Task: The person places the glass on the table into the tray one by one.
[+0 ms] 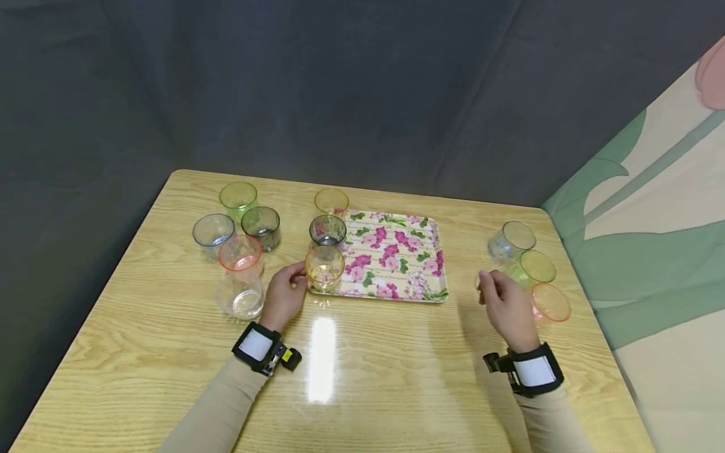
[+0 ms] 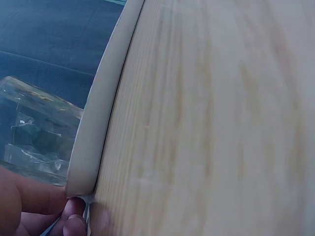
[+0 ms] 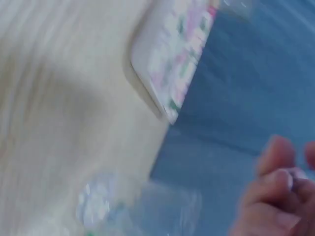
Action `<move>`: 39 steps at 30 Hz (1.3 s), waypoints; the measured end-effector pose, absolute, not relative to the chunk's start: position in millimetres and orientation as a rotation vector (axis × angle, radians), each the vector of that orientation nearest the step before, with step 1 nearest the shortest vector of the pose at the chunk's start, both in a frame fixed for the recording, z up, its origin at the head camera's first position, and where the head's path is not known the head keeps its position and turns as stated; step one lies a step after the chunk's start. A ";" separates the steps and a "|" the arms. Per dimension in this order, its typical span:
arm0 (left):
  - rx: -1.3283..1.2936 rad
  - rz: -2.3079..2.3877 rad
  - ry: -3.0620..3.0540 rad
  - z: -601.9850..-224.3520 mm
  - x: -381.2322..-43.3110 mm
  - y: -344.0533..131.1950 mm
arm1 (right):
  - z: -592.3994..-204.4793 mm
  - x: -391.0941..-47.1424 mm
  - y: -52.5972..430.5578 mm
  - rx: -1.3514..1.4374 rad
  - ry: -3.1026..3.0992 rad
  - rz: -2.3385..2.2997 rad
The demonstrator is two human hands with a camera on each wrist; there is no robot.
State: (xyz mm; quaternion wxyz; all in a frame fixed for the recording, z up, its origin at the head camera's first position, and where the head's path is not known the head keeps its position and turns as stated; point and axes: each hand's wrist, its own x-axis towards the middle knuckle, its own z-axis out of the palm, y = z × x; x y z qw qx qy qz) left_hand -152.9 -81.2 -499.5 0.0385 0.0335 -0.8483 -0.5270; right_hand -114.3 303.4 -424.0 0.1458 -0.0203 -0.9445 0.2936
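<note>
The near left corner of the flowered tray (image 1: 391,251) is pinched by the fingers of the left hand (image 1: 285,294). One finger is seen at the top of the rim, and others are tucked low, by the bench (image 1: 385,352). The tray lies to the right of these fingers. Its long side is stretched from them toward the right hand (image 1: 508,309), so the left hand is the nearer one. The tray is not touched by the right fingers; it lies to their left, with a gap between. The right fingers are bent in close together. Whether anything is held in them cannot be told, as the right wrist view is blurred.

Just beside the left fingers, a yellow cup (image 1: 325,269) is set on the tray corner. Farther off from those fingers, a gray cup (image 1: 327,231) is seen, then an amber cup (image 1: 331,201). To the left of the left fingers, a clear cup (image 1: 247,303) is seen. Past the right fingers, a blue cup (image 1: 511,241) is found.
</note>
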 end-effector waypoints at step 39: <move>0.109 -1.612 -2.587 -500.2 -151.4 -78.9 | -473.9 -62.8 427.1 -0.170 -2.366 1.879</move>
